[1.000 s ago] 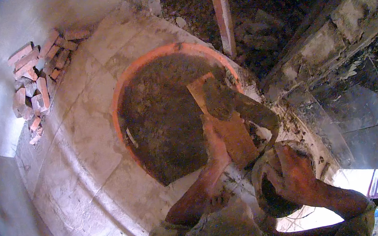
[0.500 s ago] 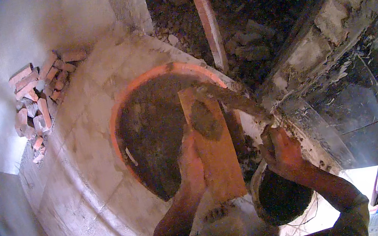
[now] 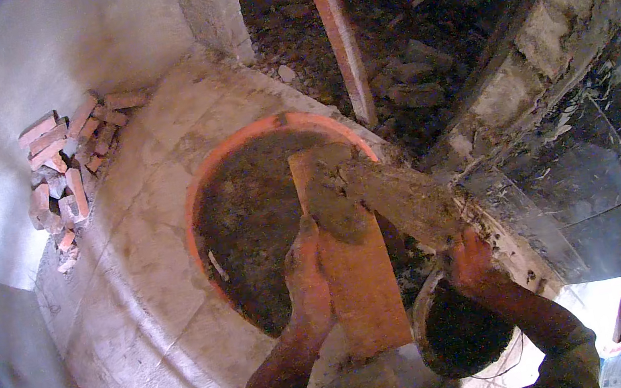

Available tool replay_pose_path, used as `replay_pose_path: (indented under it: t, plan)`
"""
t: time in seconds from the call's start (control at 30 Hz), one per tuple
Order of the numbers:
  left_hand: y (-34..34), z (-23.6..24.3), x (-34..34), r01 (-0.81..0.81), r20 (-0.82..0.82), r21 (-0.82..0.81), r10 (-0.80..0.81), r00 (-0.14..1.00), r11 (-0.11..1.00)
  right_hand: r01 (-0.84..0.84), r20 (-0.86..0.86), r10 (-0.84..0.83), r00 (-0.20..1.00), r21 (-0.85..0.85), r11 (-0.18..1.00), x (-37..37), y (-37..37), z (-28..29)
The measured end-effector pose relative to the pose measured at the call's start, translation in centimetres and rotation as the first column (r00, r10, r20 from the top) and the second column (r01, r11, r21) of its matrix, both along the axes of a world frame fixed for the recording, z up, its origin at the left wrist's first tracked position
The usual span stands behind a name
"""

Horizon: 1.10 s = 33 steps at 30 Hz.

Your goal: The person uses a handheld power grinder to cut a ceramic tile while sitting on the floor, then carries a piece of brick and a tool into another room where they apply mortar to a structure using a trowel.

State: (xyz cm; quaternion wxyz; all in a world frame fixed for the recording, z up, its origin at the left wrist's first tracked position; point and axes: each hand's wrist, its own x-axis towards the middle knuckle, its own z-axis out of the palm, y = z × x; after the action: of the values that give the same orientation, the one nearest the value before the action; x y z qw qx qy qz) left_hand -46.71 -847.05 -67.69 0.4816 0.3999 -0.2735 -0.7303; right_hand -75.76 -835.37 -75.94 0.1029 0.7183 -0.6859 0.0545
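Observation:
My left hand (image 3: 307, 272) is closed on the left edge of a long, flat orange board (image 3: 362, 291), which stands tilted over a round tub. A wet, dark patch of mortar covers the board's upper part. My right hand (image 3: 470, 260) grips the near end of a long, flat trowel (image 3: 405, 199) coated in grey-brown mortar. Its far end touches the mortar patch near the top of the board. Beneath, the tub (image 3: 203, 170) has an orange rim and a dark, mortar-smeared inside. A light stick-like bit lies in it at the left.
Broken bricks (image 3: 51, 146) are heaped by the wall at the far left. A dark round bucket (image 3: 462, 332) stands below my right forearm. Rubble (image 3: 415, 84) and an upright wooden post (image 3: 342, 43) are beyond the tub. A rough masonry ledge (image 3: 512, 85) runs along the right.
The trowel has turned, so more of its broad face shows. My right hand has shifted slightly nearer, and the mortar patch on the board now reaches the trowel's tip. My left hand keeps its hold.

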Motion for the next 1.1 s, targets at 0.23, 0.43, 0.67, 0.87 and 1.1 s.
replay_pose_path:
  t: [0.23, 0.43, 0.67, 0.87, 1.1]
  plan:
    - [-0.5, 2.5, 0.1, 0.029, 0.042, -0.034, -0.027, 0.999, 0.999, -0.125, -0.089, 0.113, 0.99, -0.149, 0.981, -1.1, -0.9, 5.2]
    - [-0.9, 2.1, -0.3, 0.017, -0.109, -0.003, -0.017, 0.994, 1.0, -0.196, 0.19, 0.183, 0.965, 0.055, 0.979, 0.3, -2.8, 6.0]
    - [-2.5, -4.5, 0.2, -0.017, 0.29, -0.215, 0.08, 0.954, 0.976, -0.131, 0.196, 0.103, 0.975, 0.135, 0.982, 0.7, 0.6, 5.2]
    - [-3.4, -7.9, 5.6, 0.087, 0.63, -0.497, 0.29, 0.721, 0.864, -0.101, 0.193, 0.049, 0.98, 0.269, 0.958, -3.7, 2.7, 10.4]
    - [-2.7, -6.9, 4.2, 0.07, 0.558, -0.557, 0.311, 0.769, 0.827, -0.058, 0.118, 0.0, 0.993, 0.489, 0.87, -5.3, 10.1, 22.5]
